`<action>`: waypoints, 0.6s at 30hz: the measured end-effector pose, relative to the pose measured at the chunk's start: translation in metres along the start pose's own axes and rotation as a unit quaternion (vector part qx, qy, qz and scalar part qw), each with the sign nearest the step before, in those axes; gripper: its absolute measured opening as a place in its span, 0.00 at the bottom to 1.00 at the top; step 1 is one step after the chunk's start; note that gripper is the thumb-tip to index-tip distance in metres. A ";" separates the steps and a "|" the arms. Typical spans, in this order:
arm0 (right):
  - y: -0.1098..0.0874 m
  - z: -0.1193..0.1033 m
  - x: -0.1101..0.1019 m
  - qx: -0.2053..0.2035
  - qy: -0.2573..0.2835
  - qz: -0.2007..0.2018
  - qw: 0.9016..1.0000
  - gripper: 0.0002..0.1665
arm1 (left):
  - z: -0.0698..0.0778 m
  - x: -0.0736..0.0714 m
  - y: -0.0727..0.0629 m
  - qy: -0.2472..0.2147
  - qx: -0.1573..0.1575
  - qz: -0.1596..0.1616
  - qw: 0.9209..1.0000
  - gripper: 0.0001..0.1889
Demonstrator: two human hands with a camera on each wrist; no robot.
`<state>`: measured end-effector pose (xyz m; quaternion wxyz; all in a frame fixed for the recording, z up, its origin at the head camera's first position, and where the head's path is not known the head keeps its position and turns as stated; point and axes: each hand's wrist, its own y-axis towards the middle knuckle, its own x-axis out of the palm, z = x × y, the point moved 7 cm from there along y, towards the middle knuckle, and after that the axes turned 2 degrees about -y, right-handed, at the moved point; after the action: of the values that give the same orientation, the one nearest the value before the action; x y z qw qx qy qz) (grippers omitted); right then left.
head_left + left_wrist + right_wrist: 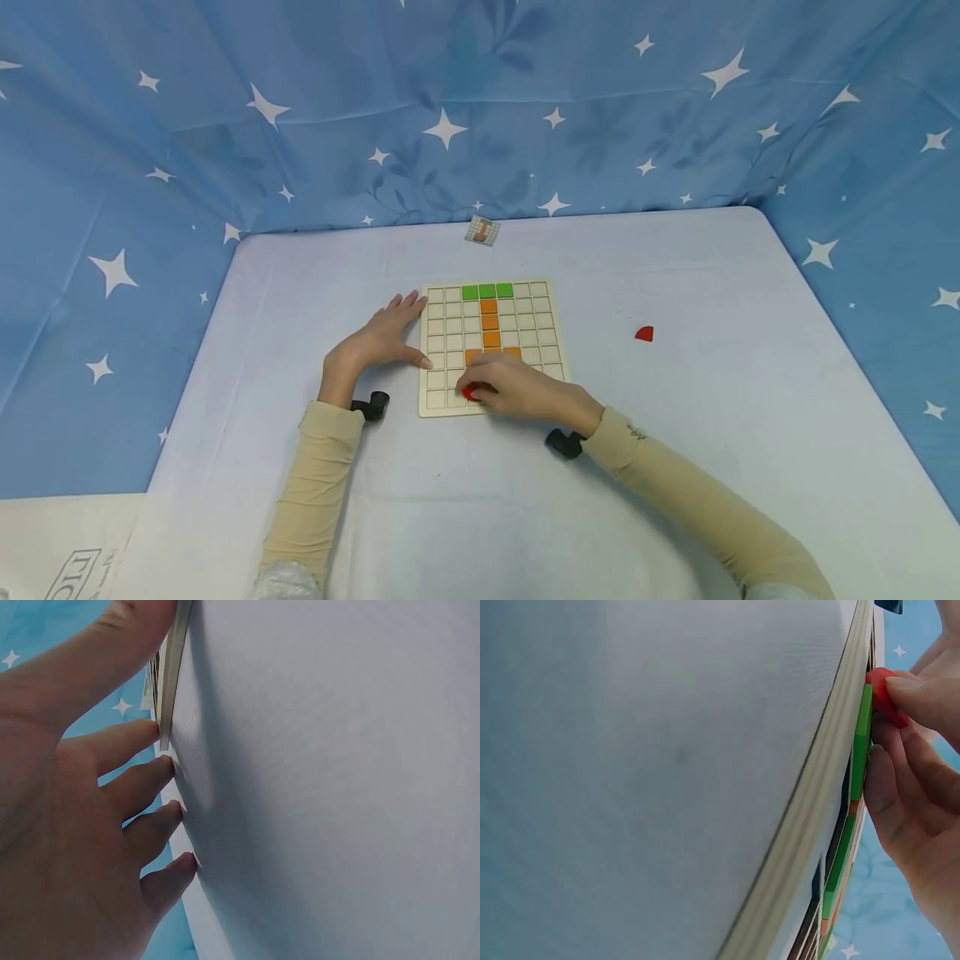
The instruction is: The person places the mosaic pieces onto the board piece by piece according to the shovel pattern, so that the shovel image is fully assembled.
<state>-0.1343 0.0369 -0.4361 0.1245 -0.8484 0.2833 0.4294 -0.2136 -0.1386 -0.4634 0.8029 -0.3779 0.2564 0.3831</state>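
A wooden grid board point(437, 404) lies flat on the white table. Its top row holds green square tiles point(487, 291), and below them runs a column of orange square tiles point(490, 322) that widens into a row. My left hand point(378, 337) is spread at the board's left side, with thumb and index finger against the edge. Over the lower rows, my right hand point(517, 387) pinches a small red piece point(885, 696) between thumb and fingers. Green tiles point(861, 742) show beside it in the right wrist view. The right hand hides part of the lower rows.
A red quarter-circle piece point(645, 334) lies on the table right of the board. Behind the board is a small pattern card point(482, 231) showing a similar figure. A blue star-patterned curtain point(442, 167) borders the table at the back and sides.
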 end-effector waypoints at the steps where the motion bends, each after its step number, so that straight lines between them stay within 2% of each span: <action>1: 0.000 -0.001 0.000 -0.002 -0.003 0.002 1.000 0.10 | 0.000 0.000 0.000 0.000 0.000 0.000 1.000 0.61; 12: -0.005 0.001 -0.003 0.011 -0.015 0.020 1.000 0.09 | 0.001 0.000 0.000 0.003 -0.002 -0.002 1.000 0.62; 18: -0.004 -0.001 -0.003 0.005 -0.008 0.025 1.000 0.08 | 0.001 -0.001 0.000 0.002 -0.005 -0.002 1.000 0.62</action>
<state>-0.1327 0.0407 -0.4327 0.1202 -0.8372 0.3055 0.4374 -0.2135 -0.1383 -0.4620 0.8012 -0.3835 0.2551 0.3819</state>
